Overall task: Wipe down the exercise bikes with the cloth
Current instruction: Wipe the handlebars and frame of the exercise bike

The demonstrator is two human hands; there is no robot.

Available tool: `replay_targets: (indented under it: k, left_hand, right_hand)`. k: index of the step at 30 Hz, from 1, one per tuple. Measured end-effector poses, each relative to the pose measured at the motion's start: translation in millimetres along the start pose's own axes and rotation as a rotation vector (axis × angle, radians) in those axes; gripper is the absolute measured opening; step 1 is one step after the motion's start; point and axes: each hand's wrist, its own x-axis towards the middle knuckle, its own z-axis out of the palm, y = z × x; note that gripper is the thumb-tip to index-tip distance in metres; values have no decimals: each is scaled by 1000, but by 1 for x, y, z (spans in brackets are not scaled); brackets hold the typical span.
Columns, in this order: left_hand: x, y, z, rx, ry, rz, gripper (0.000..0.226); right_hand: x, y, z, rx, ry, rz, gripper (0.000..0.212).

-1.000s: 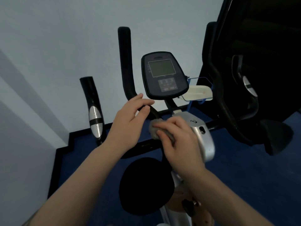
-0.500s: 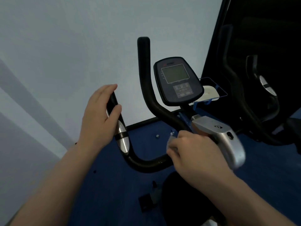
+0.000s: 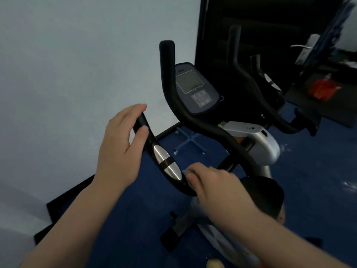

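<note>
Since half a second ago the right hand [image 3: 216,187] has slid leftward along the bend of the handlebar [image 3: 204,126], from near the silver housing toward the chrome sensor [image 3: 166,163]; the left hand [image 3: 120,147] has kept its hold on the near grip.

Nearest: both bare forearms reach in from the bottom edge. The right hand is closed on the low curve of the bar, fingers curled together around it. Only a pale sliver of the cloth [image 3: 185,172] shows at the fingertips, pressed against the bar just below the sensor; the rest is hidden in the fist.

Next: the left hand wraps the tip of the near grip, thumb on the front, fingers folded over the top, clamped on the bar and steadying it.

Beyond: the saddle [image 3: 270,192], dark, under the right wrist. Then the silver housing [image 3: 258,140], the tall upright grip, and the console [image 3: 195,88] against the wall. A second bike [image 3: 260,89] stands farther right, blurred.

Handling, as judged: the cloth looks soft and light, and bunches easily, so it is best kept wadded in the palm and wrapped round the tube. The bar appears rigid and smooth, probably slick on the chrome; the grip ends are the sound place to brace. The console screen likely wants light pressure.
</note>
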Motion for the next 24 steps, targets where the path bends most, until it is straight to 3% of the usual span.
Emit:
replay_targets:
  k: [4, 8, 11, 15, 18, 21, 24]
  left_hand:
    - [-1, -6, -3, -105, -55, 29, 44]
    - [3, -12, -10, -225, -97, 39, 41]
    - [4, -12, -8, -274, -88, 30, 40]
    - [2, -10, -5, -335, -65, -5, 40]
    - [-1, -6, -6, -392, -55, -63, 38]
    - [-3, 0, -8, -416, -54, -109, 37]
    - [-5, 3, -8, -433, -30, -138, 36]
  right_hand:
    - [-20, -17, 15, 2, 220, 164, 28]
    - [-20, -65, 37, 344, 375, 385, 43]
    - [10, -88, 41, 436, 413, 259, 46]
    - [14, -79, 52, 188, 341, 80, 56]
    - [14, -74, 57, 182, 395, 72, 55]
    - [55, -89, 38, 342, 349, 116, 58]
    - [70, -90, 32, 372, 304, 43, 62]
